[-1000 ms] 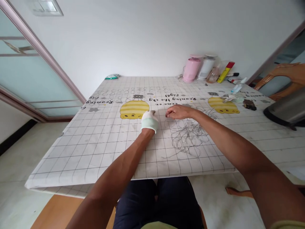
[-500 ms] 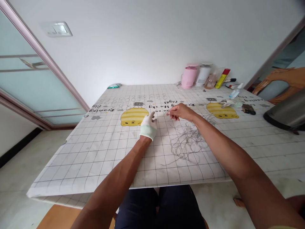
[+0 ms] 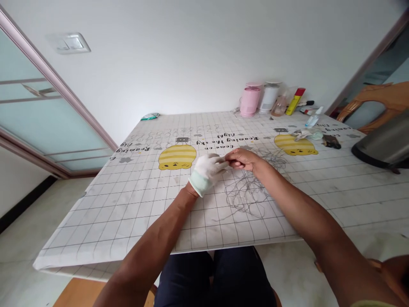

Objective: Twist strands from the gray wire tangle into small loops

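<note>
My left hand [image 3: 209, 168] wears a white glove with a mint cuff. Its fingers, smeared by motion, reach to the fingertips of my right hand [image 3: 241, 159]. The right hand is bare, with thumb and fingers pinched together on what looks like a thin grey strand, mostly hidden at the fingertips. Below and right of them lies a loose tangle of thin grey thread [image 3: 247, 194], partly under my right wrist. Farther back, rows of small grey thread-like loops [image 3: 172, 134] lie on the checked tablecloth [image 3: 150, 204].
At the wall stand a pink device [image 3: 250, 101], a white device [image 3: 270, 99], a spray bottle [image 3: 279, 106] and a yellow-red can [image 3: 295, 101]. A small bottle [image 3: 315, 118], a crumpled glove [image 3: 308, 134], a dark box [image 3: 331, 142] and a metal kettle [image 3: 383, 140] are at right. A green packet [image 3: 150, 116] lies back left.
My left hand has moved right and turned toward my right hand, so the two now meet at the fingertips. The right hand keeps its pinch, slightly nearer me. The view has shifted slightly.
</note>
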Demonstrator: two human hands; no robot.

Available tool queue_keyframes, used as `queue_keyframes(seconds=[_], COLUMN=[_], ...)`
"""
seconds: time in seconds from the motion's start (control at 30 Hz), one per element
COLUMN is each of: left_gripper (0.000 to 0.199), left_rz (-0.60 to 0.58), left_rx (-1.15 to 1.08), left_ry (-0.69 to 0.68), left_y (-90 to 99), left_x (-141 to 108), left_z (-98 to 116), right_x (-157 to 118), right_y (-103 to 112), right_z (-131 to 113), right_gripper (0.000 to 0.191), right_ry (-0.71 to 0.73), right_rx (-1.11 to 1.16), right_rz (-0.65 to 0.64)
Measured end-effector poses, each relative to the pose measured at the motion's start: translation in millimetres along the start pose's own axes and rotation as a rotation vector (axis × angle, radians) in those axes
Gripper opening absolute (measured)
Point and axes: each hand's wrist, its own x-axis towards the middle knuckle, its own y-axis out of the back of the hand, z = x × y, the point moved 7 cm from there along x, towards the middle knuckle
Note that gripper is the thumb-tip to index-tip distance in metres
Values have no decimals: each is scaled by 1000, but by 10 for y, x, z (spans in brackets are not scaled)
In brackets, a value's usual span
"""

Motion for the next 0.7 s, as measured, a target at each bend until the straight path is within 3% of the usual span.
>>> queue_keyframes(seconds=[0.13,0.23,0.33,0.43,0.7], left_gripper=[29,26,36,40,17], left_rz=[-53,17,74,103,244], left_rx=[-93,-92,-117,-158,-411], left_ry=[141,196,180,251,364], left_y=[-8,85,156,158,102], left_x=[-41,-94,-127,-154,-235], left_z=[-101,-104,-43,-57,-195], right_x=[-9,-20,-29,-23,-39], right_y=[-90,-113,-98,-106,-151], right_z=[87,113,122,130,105], right_gripper=[17,14,9,5,4], right_ry=[-46,-58,-48,-24,40], right_rx=[80,138,182,222,299], right_rz=[-43,-60,-45,-58,-14])
